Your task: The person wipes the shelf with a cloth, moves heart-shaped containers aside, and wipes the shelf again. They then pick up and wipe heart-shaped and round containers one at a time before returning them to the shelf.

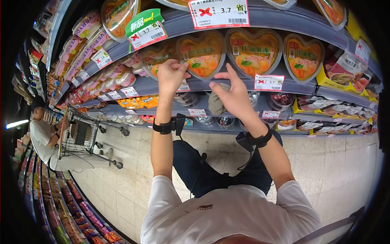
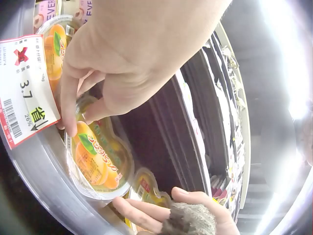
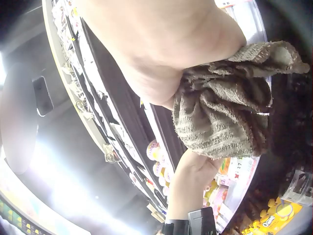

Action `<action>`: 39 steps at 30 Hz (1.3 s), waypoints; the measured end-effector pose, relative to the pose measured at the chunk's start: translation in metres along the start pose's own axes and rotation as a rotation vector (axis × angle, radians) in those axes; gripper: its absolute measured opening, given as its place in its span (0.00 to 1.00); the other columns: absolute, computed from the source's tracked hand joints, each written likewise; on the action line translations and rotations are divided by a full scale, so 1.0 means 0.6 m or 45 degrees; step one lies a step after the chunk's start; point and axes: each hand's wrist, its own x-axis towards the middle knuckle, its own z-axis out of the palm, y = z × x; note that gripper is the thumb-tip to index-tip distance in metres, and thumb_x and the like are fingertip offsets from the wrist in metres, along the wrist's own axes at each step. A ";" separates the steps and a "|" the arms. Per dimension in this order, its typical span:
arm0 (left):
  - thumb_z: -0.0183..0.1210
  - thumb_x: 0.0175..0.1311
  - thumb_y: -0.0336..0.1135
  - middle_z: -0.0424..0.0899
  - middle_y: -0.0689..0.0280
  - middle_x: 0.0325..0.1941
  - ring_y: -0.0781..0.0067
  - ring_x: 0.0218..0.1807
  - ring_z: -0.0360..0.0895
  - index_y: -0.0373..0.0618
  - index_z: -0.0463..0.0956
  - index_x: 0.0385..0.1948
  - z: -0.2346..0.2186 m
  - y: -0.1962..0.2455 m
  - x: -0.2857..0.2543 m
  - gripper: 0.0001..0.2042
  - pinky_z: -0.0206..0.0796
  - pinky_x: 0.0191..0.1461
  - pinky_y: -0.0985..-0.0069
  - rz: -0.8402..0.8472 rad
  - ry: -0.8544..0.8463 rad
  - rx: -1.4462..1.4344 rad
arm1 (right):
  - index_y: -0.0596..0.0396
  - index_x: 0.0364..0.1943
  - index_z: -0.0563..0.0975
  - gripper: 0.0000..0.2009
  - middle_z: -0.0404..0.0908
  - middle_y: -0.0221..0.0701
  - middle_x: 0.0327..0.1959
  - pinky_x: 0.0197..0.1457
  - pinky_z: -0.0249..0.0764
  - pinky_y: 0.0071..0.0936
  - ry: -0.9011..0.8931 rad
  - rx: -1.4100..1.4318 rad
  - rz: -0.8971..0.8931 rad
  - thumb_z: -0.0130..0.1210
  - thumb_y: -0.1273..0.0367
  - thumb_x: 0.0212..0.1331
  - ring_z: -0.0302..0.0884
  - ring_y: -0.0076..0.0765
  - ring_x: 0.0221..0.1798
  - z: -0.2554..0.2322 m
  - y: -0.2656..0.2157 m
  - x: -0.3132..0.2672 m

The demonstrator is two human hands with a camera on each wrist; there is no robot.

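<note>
Heart-shaped orange jelly cups line the shelf. My left hand [image 1: 170,78] pinches the left rim of one cup [image 1: 203,55] between thumb and fingertips; in the left wrist view, the left hand [image 2: 122,66] is at the upper end of that cup [image 2: 95,164]. My right hand [image 1: 237,96] has thumb and index finger stretched out, its fingertips close to the cup's right side; contact is unclear. A grey cloth [image 1: 217,101] is held in the right hand's other fingers and hangs under the palm. In the right wrist view, the cloth [image 3: 222,110] bunches below the right hand [image 3: 156,49].
Price tags [image 1: 269,82] stand along the shelf edge [image 1: 300,86]. Other jelly cups [image 1: 254,53] flank this one, and lower shelves hold jars and packets. At the left, a person [image 1: 42,134] is beside a shopping cart [image 1: 79,134] on the tiled floor.
</note>
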 end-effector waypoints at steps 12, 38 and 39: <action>0.66 0.66 0.28 0.88 0.54 0.37 0.69 0.35 0.87 0.22 0.74 0.56 -0.011 -0.010 -0.019 0.21 0.84 0.38 0.75 -0.014 -0.005 -0.068 | 0.60 0.46 0.81 0.15 0.87 0.38 0.37 0.52 0.78 0.34 -0.193 0.036 -0.151 0.65 0.65 0.60 0.86 0.41 0.43 0.004 0.013 -0.055; 0.68 0.62 0.35 0.90 0.51 0.42 0.60 0.31 0.87 0.33 0.82 0.46 -0.091 -0.046 -0.022 0.16 0.78 0.40 0.66 0.671 0.019 0.352 | 0.63 0.34 0.81 0.20 0.83 0.51 0.26 0.37 0.76 0.44 0.572 -0.920 -0.218 0.65 0.56 0.62 0.83 0.60 0.32 0.070 -0.022 0.059; 0.68 0.62 0.35 0.90 0.51 0.42 0.60 0.31 0.87 0.33 0.82 0.46 -0.083 -0.046 -0.017 0.16 0.78 0.40 0.66 0.690 -0.008 0.323 | 0.64 0.33 0.81 0.20 0.82 0.54 0.26 0.37 0.75 0.45 0.606 -0.973 -0.213 0.63 0.56 0.63 0.82 0.63 0.33 0.074 -0.022 0.063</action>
